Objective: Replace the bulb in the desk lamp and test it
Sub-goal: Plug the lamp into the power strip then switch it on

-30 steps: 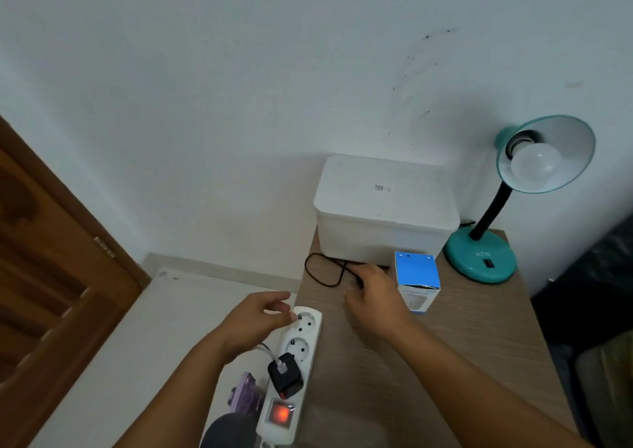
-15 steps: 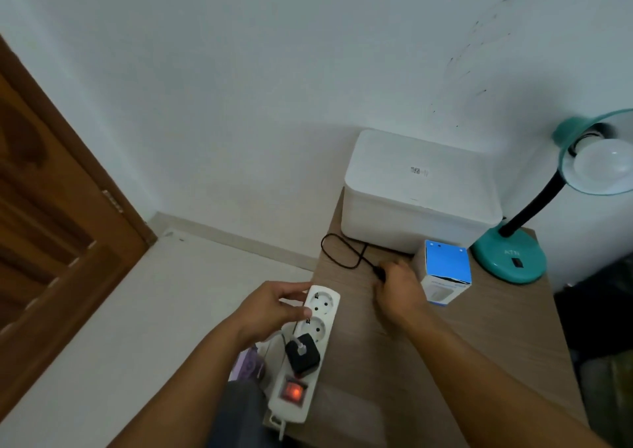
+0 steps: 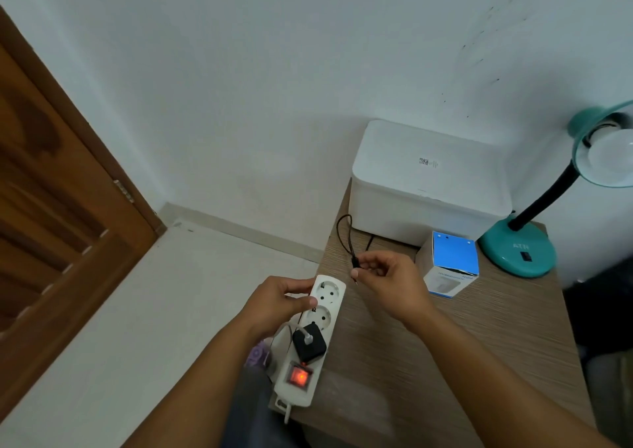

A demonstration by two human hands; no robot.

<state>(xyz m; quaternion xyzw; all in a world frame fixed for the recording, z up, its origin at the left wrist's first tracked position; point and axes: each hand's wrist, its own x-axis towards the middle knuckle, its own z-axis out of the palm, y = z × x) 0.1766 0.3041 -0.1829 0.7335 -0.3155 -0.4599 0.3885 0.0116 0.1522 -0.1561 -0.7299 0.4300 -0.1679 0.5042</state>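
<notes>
— What is the right hand (image 3: 394,284) gripping?

— The small black plug (image 3: 355,266) at the end of the lamp's thin black cord (image 3: 345,233), pinched narrowly between thumb and fingertips. Half a second ago that hand lay low on the wood-grain table top (image 3: 479,344) over the plug; now it is lifted clear, with the plug held just above and beside the far end of the white three-socket power strip (image 3: 317,331).

— And the left hand (image 3: 277,305)?

— Closed on the strip's far end as before, thumb on top near the first socket, fingers wrapped round the outer edge. The forearm comes in from below, over the table's left edge.

— What else is on the strip?

— A black adapter (image 3: 309,342) sits in the third socket, and the red rocker switch (image 3: 299,375) glows.

— Where is the lamp?

— The teal desk lamp (image 3: 517,254) stands at the table's far right corner, a white round bulb (image 3: 613,154) in its shade, partly cut by the frame. The blue-topped cardboard bulb box (image 3: 454,264) stands between it and the right hand, before a white lidded plastic box (image 3: 428,180).
</notes>
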